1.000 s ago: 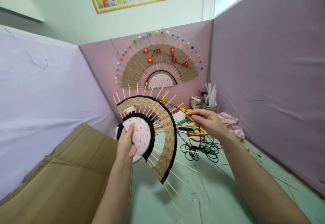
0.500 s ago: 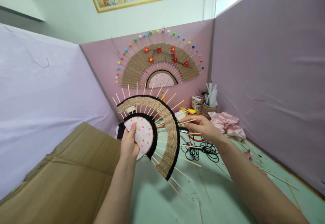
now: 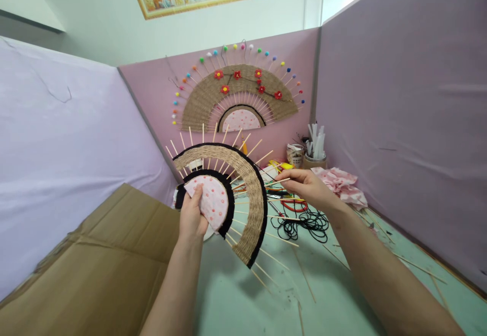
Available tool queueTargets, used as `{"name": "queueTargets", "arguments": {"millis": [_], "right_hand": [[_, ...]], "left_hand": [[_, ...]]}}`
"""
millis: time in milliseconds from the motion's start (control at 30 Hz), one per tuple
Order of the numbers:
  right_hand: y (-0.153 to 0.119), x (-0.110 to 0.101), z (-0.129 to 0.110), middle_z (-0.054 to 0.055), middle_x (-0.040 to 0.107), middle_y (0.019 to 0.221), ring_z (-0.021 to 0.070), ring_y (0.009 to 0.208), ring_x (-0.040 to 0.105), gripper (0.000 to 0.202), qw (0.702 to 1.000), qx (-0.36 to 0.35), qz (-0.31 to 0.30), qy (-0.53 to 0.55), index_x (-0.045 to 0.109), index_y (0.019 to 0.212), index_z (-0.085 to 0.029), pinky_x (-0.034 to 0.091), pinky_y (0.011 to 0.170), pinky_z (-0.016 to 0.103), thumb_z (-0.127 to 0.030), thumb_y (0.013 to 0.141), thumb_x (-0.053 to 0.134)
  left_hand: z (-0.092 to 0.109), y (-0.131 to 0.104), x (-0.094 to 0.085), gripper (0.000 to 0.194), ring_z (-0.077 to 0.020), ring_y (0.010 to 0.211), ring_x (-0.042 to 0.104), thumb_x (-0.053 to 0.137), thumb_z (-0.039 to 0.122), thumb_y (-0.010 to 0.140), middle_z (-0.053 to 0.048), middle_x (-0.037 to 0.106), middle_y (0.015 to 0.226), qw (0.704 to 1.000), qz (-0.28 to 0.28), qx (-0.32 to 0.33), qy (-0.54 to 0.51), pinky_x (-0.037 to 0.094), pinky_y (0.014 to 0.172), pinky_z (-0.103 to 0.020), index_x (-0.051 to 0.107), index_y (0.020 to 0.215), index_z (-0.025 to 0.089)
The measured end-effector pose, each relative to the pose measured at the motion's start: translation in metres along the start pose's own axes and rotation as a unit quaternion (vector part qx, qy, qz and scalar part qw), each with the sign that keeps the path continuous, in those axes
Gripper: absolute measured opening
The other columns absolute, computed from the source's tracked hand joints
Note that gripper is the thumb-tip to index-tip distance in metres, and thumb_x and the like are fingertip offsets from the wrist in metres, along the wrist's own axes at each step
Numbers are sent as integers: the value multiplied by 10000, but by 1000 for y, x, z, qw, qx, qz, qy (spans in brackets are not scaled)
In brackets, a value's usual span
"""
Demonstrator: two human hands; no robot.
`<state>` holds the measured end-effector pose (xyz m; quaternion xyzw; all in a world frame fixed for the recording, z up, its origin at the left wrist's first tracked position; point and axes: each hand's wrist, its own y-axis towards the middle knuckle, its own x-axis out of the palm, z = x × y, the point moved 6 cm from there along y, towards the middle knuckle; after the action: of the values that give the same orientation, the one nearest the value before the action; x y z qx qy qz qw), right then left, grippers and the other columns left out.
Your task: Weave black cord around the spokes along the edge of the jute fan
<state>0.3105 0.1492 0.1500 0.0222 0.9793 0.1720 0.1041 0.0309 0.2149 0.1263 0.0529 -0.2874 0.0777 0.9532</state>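
Observation:
A half-round woven fan (image 3: 257, 194) of tan cord on thin wooden sticks is held up before me, tilted to the right. Black cord edges its outer band, and a pink spotted fabric half-disc (image 3: 213, 199) forms its centre. My left hand (image 3: 193, 214) grips that half-disc, thumb in front, fingers mostly hidden behind. At the fan's right side, the fingers of my right hand (image 3: 300, 183) pinch a black cord that runs taut from the band's edge among the stick ends. A loose tangle of black cord (image 3: 310, 223) lies on the table below.
A larger fan (image 3: 198, 105) with red flowers and coloured pompoms hangs on the pink back panel. Cardboard (image 3: 99, 255) lies at left. Crumpled pink fabric (image 3: 340, 186), a jar of white strips (image 3: 315, 161) and loose sticks (image 3: 304, 275) occupy the table's right side.
My right hand has drawn slightly away from the fan's edge, and more of the black cord shows between them. The fan is shifted very slightly left in view.

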Motion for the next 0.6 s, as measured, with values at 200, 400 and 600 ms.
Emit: {"name": "queueTargets", "arguments": {"millis": [200, 400, 600], "right_hand": [[-1, -14, -6, 31, 642, 782, 136, 661, 530, 221, 999, -21, 25, -16, 692, 843, -185, 399, 587, 262, -367, 740, 620], [-1, -27, -3, 28, 643, 781, 144, 667, 538, 243, 997, -34, 57, -44, 691, 871, -188, 408, 590, 271, -390, 768, 605], [-3, -24, -6, 49, 653, 806, 150, 676, 532, 285, 997, -32, 44, -53, 697, 870, -170, 412, 582, 275, -416, 752, 614]], "left_hand": [[3, 2, -3, 164, -136, 865, 659, 597, 158, 795, -20, 701, 948, 1000, 15, 9, -6, 482, 908, -333, 618, 947, 213], [6, 5, -6, 193, -151, 906, 650, 620, 170, 780, -25, 693, 979, 999, 32, 28, 0, 478, 911, -350, 613, 966, 219], [6, 7, -9, 213, -159, 947, 638, 633, 161, 768, -28, 688, 994, 998, 39, 40, -17, 478, 913, -360, 621, 972, 221]]}}
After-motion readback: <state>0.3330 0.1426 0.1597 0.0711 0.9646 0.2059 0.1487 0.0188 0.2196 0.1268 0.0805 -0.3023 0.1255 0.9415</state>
